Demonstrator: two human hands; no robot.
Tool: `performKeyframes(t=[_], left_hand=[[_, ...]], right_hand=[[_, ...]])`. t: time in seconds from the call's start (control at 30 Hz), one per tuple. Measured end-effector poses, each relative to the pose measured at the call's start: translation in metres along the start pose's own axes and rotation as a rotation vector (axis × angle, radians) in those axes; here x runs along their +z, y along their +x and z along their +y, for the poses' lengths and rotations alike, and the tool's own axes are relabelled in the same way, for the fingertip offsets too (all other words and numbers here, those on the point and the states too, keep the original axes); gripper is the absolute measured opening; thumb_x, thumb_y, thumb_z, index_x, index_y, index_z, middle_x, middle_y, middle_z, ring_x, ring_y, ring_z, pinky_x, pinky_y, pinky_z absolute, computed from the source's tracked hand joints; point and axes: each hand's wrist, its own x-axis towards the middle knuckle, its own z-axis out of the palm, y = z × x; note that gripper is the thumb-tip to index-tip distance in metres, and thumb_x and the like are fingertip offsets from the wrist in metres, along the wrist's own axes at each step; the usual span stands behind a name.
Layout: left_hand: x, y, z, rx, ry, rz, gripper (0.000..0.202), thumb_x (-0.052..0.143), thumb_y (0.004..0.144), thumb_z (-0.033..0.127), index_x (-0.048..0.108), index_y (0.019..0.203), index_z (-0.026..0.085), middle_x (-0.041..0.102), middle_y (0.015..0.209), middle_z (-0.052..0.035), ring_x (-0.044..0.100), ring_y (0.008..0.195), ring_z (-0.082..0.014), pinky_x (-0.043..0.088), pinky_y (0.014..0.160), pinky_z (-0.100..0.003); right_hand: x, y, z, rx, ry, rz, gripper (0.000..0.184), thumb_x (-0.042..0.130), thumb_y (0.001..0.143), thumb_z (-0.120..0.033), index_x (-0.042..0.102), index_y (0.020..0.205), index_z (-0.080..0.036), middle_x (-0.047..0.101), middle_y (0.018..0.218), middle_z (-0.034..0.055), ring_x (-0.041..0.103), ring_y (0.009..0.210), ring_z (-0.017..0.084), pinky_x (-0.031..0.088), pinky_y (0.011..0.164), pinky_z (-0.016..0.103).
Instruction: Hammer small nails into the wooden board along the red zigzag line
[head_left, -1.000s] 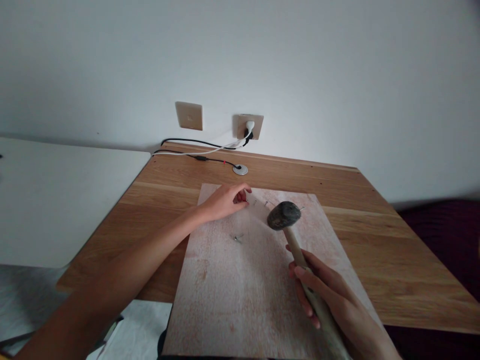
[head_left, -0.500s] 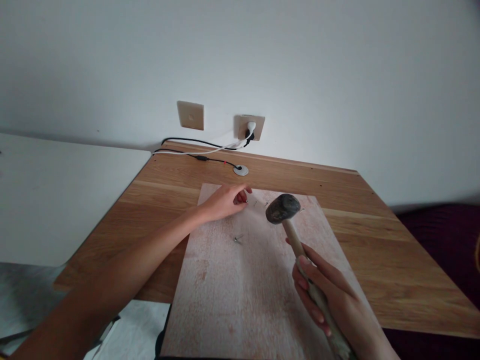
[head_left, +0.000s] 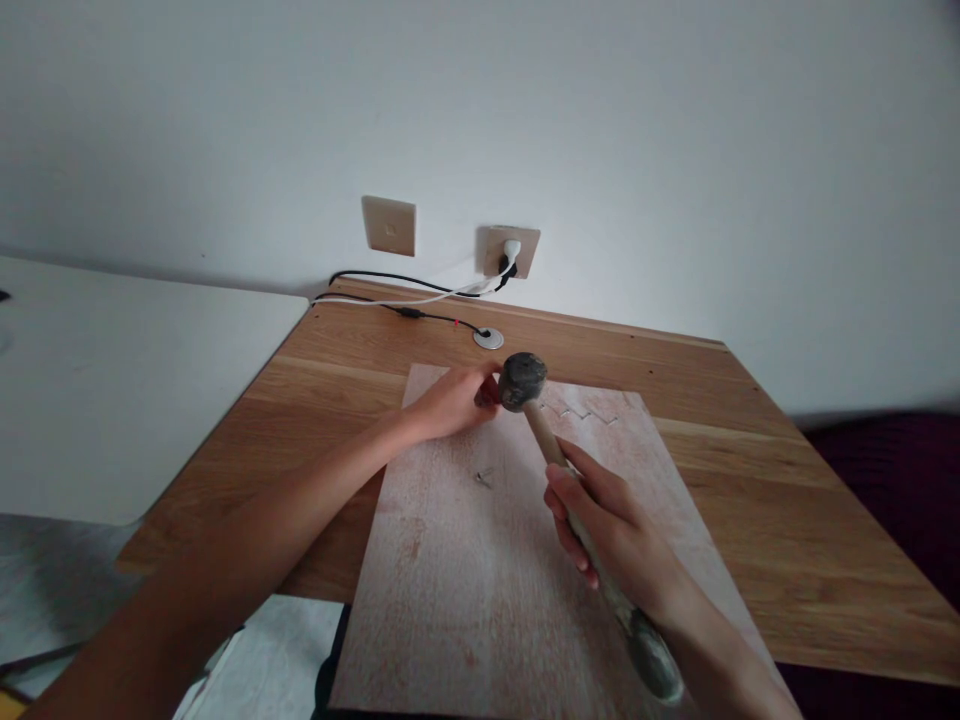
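My right hand grips the wooden handle of a mallet with a dark, worn head. The mallet's head is raised over the far part of a pale, whitewashed wooden board. Beside the head, my left hand rests near the board's far edge, thumb and fingers pinched on a small nail; the mallet head partly hides the fingertips. A row of small nails stands in the board to the right of the mallet head. A few loose nails lie nearer me on the board.
The board lies on a wooden desk against a white wall. Behind it are a cable grommet, black and white cables and a wall socket. A white tabletop adjoins at left.
My right hand has moved the mallet left and away from me, so its head is now beside my left fingers. My left hand stays in nearly the same spot on the board.
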Motion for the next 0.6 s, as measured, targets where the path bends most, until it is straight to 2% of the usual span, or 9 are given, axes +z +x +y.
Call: performKeyframes(t=[0.17,0.33,0.5,0.6], left_hand=[[0.000,0.001,0.002,0.016,0.022,0.017,0.036,0.069,0.081,0.002,0.069,0.114,0.015,0.080,0.096,-0.0043,0.073,0.083,-0.0177,0.054,0.075,-0.027],[-0.001,0.001,0.002,-0.007,0.002,0.022,0.035,0.069,0.081,0.001,0.070,0.114,0.014,0.079,0.095,-0.0047,0.073,0.083,-0.0179,0.054,0.076,-0.028],[0.000,0.000,-0.003,-0.024,-0.037,0.003,0.039,0.071,0.086,0.006,0.070,0.125,0.015,0.078,0.091,-0.0023,0.071,0.080,-0.0160,0.054,0.078,-0.028],[0.001,0.000,-0.004,-0.029,-0.064,-0.002,0.041,0.071,0.087,0.008,0.070,0.127,0.018,0.077,0.090,-0.0008,0.071,0.078,-0.0149,0.055,0.077,-0.028]], right_hand=[[0.001,-0.001,0.006,0.007,-0.023,0.003,0.041,0.061,0.096,-0.064,0.050,0.091,-0.025,0.051,0.058,-0.0113,0.043,0.033,0.005,0.035,0.027,0.014],[-0.001,-0.002,0.001,-0.004,-0.020,0.003,0.042,0.061,0.095,-0.066,0.048,0.091,-0.026,0.051,0.061,-0.0114,0.044,0.033,0.005,0.035,0.026,0.015],[-0.006,-0.003,-0.007,-0.023,-0.024,0.007,0.043,0.064,0.094,-0.065,0.049,0.088,-0.026,0.050,0.059,-0.0112,0.042,0.033,0.004,0.034,0.027,0.014],[-0.006,-0.002,-0.006,-0.037,-0.023,0.028,0.042,0.060,0.098,-0.065,0.050,0.091,-0.026,0.048,0.057,-0.0121,0.041,0.033,0.005,0.033,0.027,0.014]])
